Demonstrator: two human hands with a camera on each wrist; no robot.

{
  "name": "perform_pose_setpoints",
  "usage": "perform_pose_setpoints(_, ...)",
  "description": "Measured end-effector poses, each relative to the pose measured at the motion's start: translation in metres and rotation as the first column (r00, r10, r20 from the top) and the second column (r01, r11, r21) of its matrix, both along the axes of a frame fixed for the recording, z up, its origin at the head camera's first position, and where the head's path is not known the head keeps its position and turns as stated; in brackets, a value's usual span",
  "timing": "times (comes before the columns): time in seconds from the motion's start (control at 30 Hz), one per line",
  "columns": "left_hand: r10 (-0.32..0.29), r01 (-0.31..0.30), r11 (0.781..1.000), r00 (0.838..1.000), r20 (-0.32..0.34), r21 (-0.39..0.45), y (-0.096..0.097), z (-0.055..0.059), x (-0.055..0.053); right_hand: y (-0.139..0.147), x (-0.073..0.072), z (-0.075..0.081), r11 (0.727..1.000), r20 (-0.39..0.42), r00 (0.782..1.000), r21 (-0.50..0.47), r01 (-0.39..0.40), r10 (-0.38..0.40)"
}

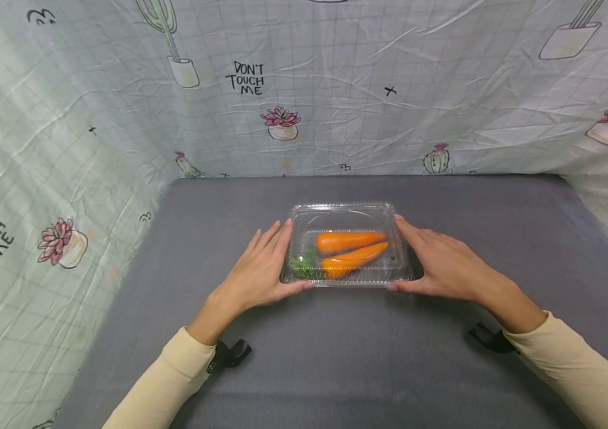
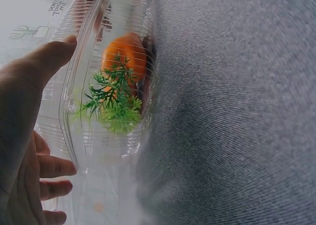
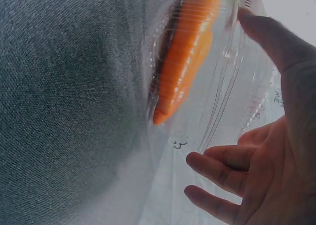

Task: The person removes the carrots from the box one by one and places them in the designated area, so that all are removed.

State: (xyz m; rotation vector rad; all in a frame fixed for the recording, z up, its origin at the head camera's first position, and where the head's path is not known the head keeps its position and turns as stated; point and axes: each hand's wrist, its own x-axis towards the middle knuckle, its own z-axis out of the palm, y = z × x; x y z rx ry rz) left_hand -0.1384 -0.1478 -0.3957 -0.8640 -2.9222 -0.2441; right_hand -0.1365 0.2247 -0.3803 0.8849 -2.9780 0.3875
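Note:
A clear plastic clamshell box [image 1: 344, 215] sits on the grey table with its lid down. Inside lie two orange carrots, one [image 1: 344, 242] behind the other [image 1: 356, 260], and green feathery leaves [image 2: 116, 101] at the left end. My left hand [image 1: 258, 274] touches the box's left end, thumb at the near rim and fingers stretched toward the far corner. At the right end, my right hand [image 1: 446, 262] mirrors this, its thumb [image 3: 276, 37] on the rim. Fingers of both hands look spread and mostly straight in the wrist views.
The grey cloth-covered table [image 1: 357, 351] spreads around the box. White patterned fabric [image 1: 336, 113] hangs behind it and along both sides. Black straps with mounts [image 1: 231, 353] sit at both wrists, beside the pale sleeves [image 1: 172, 372].

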Motion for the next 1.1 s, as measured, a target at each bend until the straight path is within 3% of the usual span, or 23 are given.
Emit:
perform_pose_setpoints(0.2,0.020,-0.021,1.000,0.999,0.031,0.015,0.001,0.001,-0.001,0.000,0.001,0.005,0.997,0.111,0.992,-0.046,0.065,-0.060)
perform_pose_setpoints(0.33,0.023,-0.024,1.000,0.999,0.039,0.017,0.000,0.002,-0.002,0.002,0.001,0.007,0.986,0.204,0.977,-0.134,0.098,-0.069)
perform_pose_setpoints(0.6,0.018,-0.019,0.999,0.999,0.028,0.037,-0.003,0.002,-0.005,0.004,-0.005,0.012,0.924,0.326,0.945,-0.352,0.153,-0.032)
perform_pose_setpoints(0.87,0.015,-0.016,0.999,1.000,0.022,0.048,-0.003,0.002,-0.006,0.003,-0.010,0.012,0.872,0.422,0.906,-0.429,0.235,-0.036)
perform_pose_setpoints(1.1,0.011,-0.012,0.999,1.000,0.024,0.051,-0.001,0.002,-0.007,0.004,-0.012,0.014,0.841,0.486,0.869,-0.429,0.328,-0.091)
